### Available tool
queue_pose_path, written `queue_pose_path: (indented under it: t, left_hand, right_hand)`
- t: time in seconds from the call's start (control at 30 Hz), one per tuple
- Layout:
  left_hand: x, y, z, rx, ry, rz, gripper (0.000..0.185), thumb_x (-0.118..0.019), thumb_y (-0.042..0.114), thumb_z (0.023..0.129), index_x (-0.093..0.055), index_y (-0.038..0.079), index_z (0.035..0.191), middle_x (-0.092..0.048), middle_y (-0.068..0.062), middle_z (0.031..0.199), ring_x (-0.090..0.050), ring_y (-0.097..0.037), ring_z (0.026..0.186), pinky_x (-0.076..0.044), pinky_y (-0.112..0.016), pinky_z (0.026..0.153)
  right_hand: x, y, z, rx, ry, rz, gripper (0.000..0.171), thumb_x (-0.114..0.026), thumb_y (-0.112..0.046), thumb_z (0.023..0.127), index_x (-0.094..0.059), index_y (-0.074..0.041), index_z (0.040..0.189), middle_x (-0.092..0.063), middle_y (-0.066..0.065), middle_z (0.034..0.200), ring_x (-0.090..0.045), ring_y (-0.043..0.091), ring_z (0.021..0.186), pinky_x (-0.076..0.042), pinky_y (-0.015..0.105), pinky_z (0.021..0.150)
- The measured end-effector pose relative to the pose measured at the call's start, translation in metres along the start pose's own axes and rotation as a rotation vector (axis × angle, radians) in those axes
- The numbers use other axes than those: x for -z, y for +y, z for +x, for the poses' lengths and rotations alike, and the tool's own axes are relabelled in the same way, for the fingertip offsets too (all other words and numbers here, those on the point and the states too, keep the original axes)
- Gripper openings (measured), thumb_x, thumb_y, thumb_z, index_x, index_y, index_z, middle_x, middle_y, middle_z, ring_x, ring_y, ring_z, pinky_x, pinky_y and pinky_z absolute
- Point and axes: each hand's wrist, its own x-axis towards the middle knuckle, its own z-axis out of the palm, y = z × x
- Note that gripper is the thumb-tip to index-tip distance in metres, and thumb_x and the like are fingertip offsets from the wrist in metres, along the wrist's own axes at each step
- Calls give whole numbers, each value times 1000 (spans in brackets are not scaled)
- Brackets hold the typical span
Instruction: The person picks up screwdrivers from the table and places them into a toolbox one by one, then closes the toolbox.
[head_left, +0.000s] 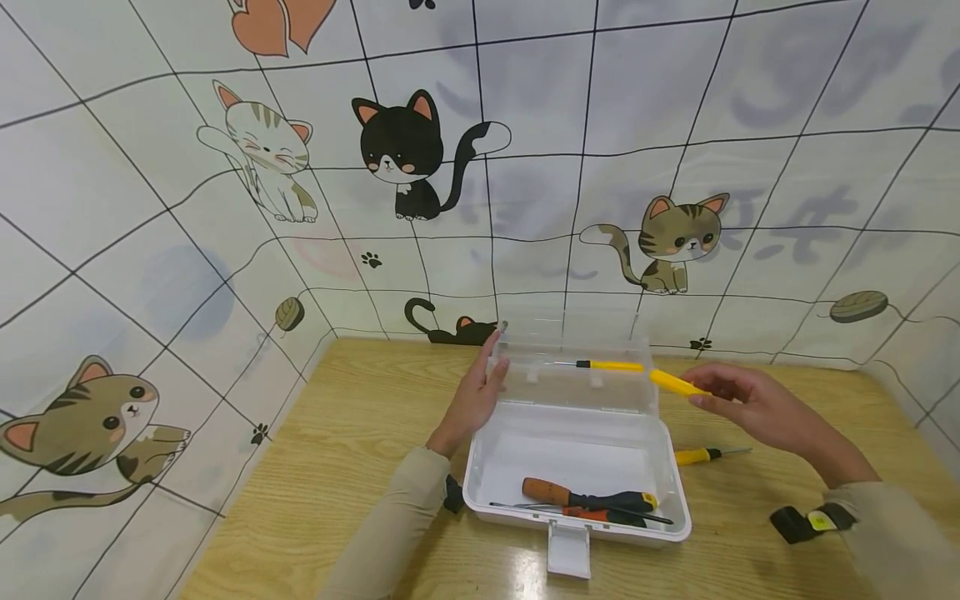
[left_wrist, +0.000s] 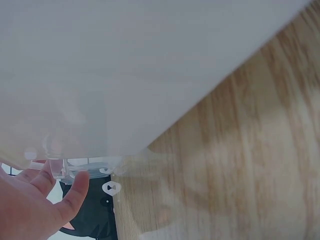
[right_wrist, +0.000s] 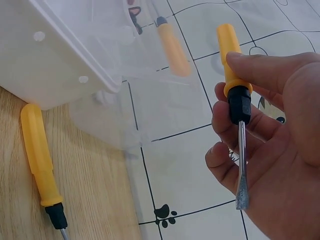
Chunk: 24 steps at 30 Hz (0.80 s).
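Screwdriver (head_left: 677,383) clamped in our right grip (head_left: 759,408) points its yellow handle (right_wrist: 228,42) left toward the clear lid (head_left: 562,392), whose left edge our left grip (head_left: 475,396) pinches.

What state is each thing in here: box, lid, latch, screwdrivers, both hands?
White box: open on the table
Clear lid: raised
Latch: unfastened, folded out
Left hand: holding the lid's edge
Right hand: holding a yellow screwdriver
Second yellow screwdriver: lying right of the box
Third yellow screwdriver: at the lid, inside or behind unclear
Screwdrivers in the box: lying near its front
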Motion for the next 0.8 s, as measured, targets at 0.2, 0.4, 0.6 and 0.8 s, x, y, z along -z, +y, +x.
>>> queue_pose_path:
  t: [0.2,0.4,0.6,0.8]
  left_hand:
    - [1,2,-1,-44,4,-28,60,-37,48,106,-16,32,160,-21,3,164,-68,-39,102,-40,-59,105]
    - [0,2,-1,-34,4,-15,61,-37,50,105,-15,32,160,-21,1,164,-67,-39,104,-36,-60,108]
    - [0,1,-1,-24,3,-3,63,-37,51,105,-14,32,160,-20,1,164,-67,-37,106,-35,-58,109]
    - [1,2,-1,-33,5,-3,62,-37,51,105,-15,32,160,-20,-1,164,-65,-36,111,-35,-60,109]
  right_hand:
    - [0,0,5,23,0,-10,21,-66,-7,95,-67,-10,116,-67,2,99,-57,11,78,-51,24,64]
    - [0,-3,10,19,-7,-31,23,-66,-10,95,-66,-12,118,-66,0,98,-55,11,77,-49,24,63]
    - [0,-10,17,22,-12,-66,22,-67,-12,96,-67,-10,118,-66,1,98,-55,11,75,-49,23,62]
    - [0,-17,24,23,-33,-66,23,-67,-13,95,-68,-12,118,-67,0,100,-55,10,77,-50,23,64]
